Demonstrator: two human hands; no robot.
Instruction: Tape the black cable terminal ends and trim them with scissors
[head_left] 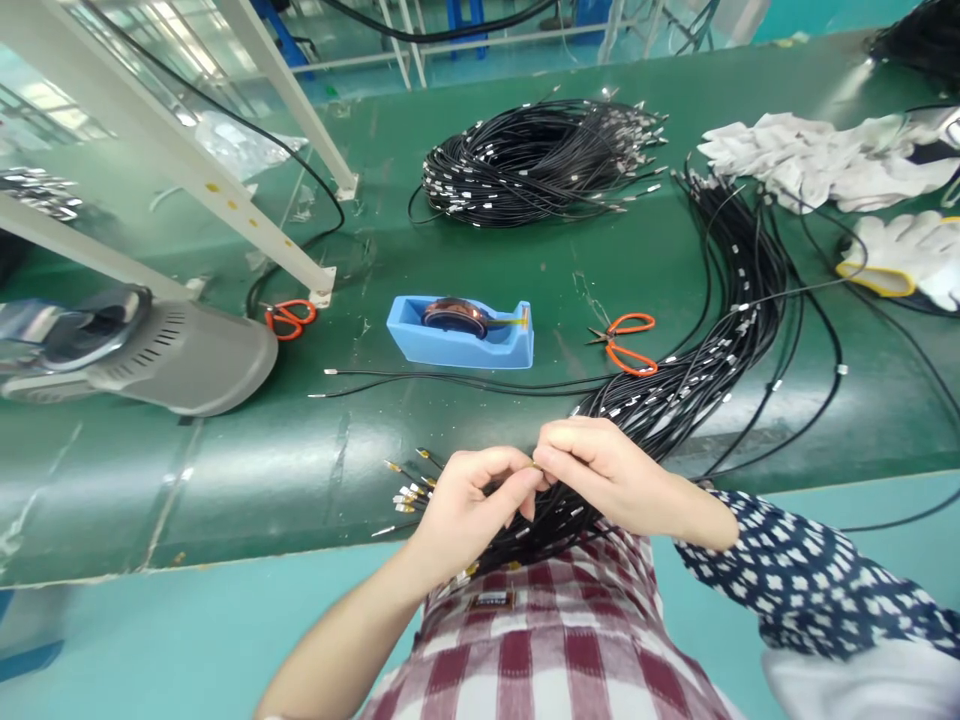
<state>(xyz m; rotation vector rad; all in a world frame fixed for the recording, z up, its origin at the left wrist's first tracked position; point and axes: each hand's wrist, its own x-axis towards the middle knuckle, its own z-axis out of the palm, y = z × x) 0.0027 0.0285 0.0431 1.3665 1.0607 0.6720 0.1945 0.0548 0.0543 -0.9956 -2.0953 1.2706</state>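
My left hand (484, 500) is closed, thumb against forefinger, on a thin black cable at the bench's front edge. My right hand (589, 465) pinches from the other side, its fingertips meeting the left ones. A tiny amber strip of tape (534, 463) shows between them; the cable under it is mostly hidden. Below and behind both hands runs a bundle of black cables (667, 400), several with white tags. Cable ends with amber wraps and metal tips (411, 495) stick out left of my left hand. Beyond the hands stands a blue tape dispenser (465, 345) with a roll of amber tape (454, 317).
Orange-handled scissors (630, 345) lie right of the dispenser; a second orange pair (291, 318) is by the white post (277, 245). A grey machine (202, 360) stands left. Farther back are a coiled cable bundle (517, 165) and white gloves (825, 160).
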